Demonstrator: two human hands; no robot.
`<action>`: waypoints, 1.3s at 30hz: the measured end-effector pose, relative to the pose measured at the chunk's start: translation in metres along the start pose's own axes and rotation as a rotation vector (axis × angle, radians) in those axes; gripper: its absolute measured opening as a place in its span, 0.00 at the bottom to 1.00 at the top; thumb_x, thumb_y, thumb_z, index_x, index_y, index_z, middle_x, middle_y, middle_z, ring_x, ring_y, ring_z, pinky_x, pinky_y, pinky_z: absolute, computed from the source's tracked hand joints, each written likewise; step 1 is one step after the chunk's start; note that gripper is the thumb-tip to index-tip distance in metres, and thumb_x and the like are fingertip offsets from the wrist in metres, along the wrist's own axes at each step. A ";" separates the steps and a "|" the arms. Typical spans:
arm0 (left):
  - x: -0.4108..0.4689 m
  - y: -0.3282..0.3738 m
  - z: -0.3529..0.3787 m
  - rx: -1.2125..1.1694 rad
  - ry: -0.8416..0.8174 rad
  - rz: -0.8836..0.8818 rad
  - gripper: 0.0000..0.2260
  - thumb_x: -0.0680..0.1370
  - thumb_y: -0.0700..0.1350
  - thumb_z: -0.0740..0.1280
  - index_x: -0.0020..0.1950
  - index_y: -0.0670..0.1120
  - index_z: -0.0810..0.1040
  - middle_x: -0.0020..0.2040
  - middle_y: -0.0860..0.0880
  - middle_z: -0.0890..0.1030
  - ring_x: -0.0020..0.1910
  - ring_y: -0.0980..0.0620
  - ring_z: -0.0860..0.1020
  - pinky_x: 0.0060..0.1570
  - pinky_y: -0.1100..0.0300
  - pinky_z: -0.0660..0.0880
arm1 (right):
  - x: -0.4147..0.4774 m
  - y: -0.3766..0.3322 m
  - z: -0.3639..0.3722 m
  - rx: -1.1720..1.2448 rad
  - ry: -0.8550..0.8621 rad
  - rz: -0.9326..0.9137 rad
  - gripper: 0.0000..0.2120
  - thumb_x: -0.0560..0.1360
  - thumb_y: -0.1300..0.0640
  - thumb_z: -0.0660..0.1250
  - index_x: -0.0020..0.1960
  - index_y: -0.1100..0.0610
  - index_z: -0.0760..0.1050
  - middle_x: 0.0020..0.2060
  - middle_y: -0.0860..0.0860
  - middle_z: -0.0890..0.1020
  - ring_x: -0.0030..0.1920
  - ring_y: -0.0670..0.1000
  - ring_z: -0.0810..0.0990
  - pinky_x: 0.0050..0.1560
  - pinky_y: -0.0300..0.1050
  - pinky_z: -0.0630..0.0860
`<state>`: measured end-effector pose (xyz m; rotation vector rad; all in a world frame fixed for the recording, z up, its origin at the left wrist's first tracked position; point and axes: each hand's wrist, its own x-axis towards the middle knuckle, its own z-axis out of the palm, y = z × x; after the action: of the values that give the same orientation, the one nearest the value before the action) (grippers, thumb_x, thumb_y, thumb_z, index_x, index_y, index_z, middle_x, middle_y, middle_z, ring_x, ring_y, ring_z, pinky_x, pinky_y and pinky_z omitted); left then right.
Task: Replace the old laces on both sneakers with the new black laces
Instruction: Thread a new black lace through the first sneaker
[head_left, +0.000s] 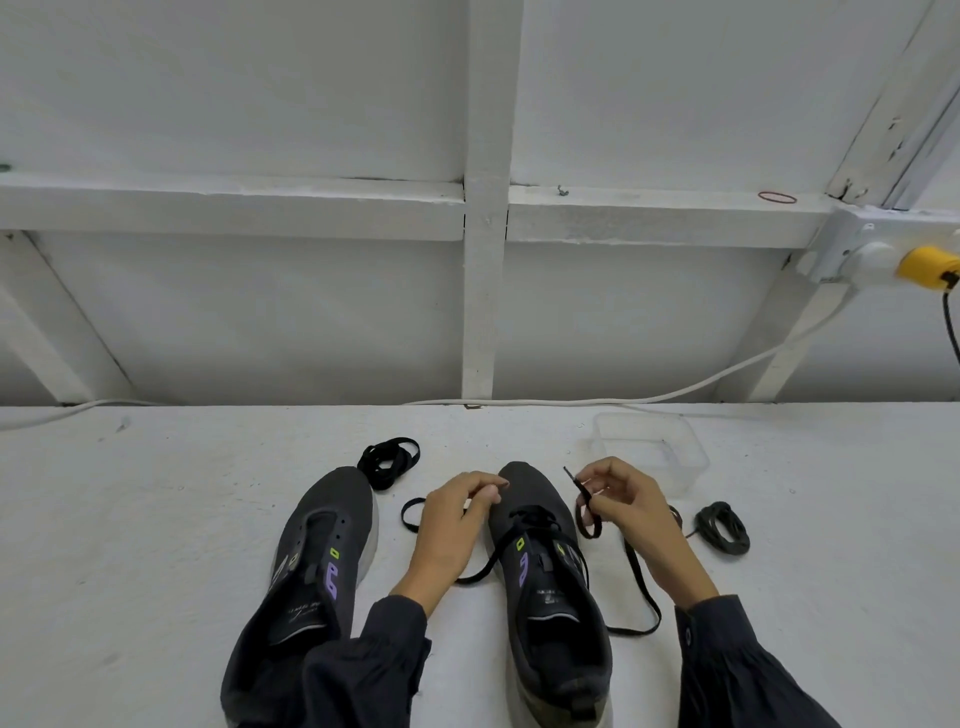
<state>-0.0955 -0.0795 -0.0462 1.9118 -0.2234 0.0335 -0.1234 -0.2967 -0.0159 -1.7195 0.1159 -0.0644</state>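
Black new lace (577, 483): partly threaded through the lower eyelets of the right-of-frame sneaker (540, 493), at lower centre. Both tails trail loose on the white worktop (156, 519).

Right grip (623, 504): thumb and fingers pinch the lace just behind its tip. The tip is raised clear of the shoe, probably to aim it at the next eyelet.

Left grip (457, 514): fingers curled at the toe, thumb to forefinger. It seems to pinch the other tail, whose loop shows just to its left, probably to even the two lengths. The contact itself is not plain.

Left-of-frame sneaker (322, 519): dark grey, eyelets bare, parked beside its pair to await its turn.

Coiled black lace (387, 462): just beyond that sneaker's toe, probably its new lace.

Dull dark lace bundle (722, 530): right of the right grip, set aside, probably an old lace.

Clear plastic tub (649, 452): behind the right grip.

White cable (727, 374): lies along the back of the worktop.

Yellow plug (930, 267): far right.

Obstructions: the slack tails could snag. Dark sleeves (727, 675) cover both heels.
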 end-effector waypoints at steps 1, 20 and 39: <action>-0.004 0.003 0.000 -0.020 -0.019 -0.001 0.09 0.81 0.39 0.63 0.51 0.49 0.82 0.43 0.58 0.82 0.44 0.65 0.79 0.42 0.73 0.71 | -0.001 0.002 0.002 -0.012 -0.026 0.008 0.15 0.72 0.77 0.58 0.46 0.64 0.78 0.35 0.59 0.78 0.29 0.53 0.74 0.32 0.43 0.73; -0.027 0.024 0.010 0.215 -0.231 0.050 0.05 0.76 0.49 0.68 0.45 0.56 0.84 0.40 0.55 0.76 0.40 0.61 0.74 0.41 0.70 0.66 | -0.023 -0.008 -0.012 -0.275 -0.364 0.036 0.02 0.70 0.61 0.77 0.40 0.54 0.86 0.35 0.49 0.83 0.36 0.46 0.73 0.41 0.37 0.70; -0.029 0.049 0.011 0.316 -0.260 -0.109 0.16 0.64 0.59 0.64 0.50 0.61 0.82 0.39 0.56 0.72 0.40 0.60 0.73 0.40 0.65 0.66 | -0.014 -0.027 -0.002 -0.758 -0.364 -0.028 0.09 0.68 0.61 0.73 0.33 0.48 0.80 0.33 0.47 0.84 0.31 0.39 0.76 0.34 0.33 0.70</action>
<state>-0.1338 -0.1022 -0.0087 2.2397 -0.3017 -0.2689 -0.1366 -0.2934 0.0118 -2.4561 -0.1789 0.3086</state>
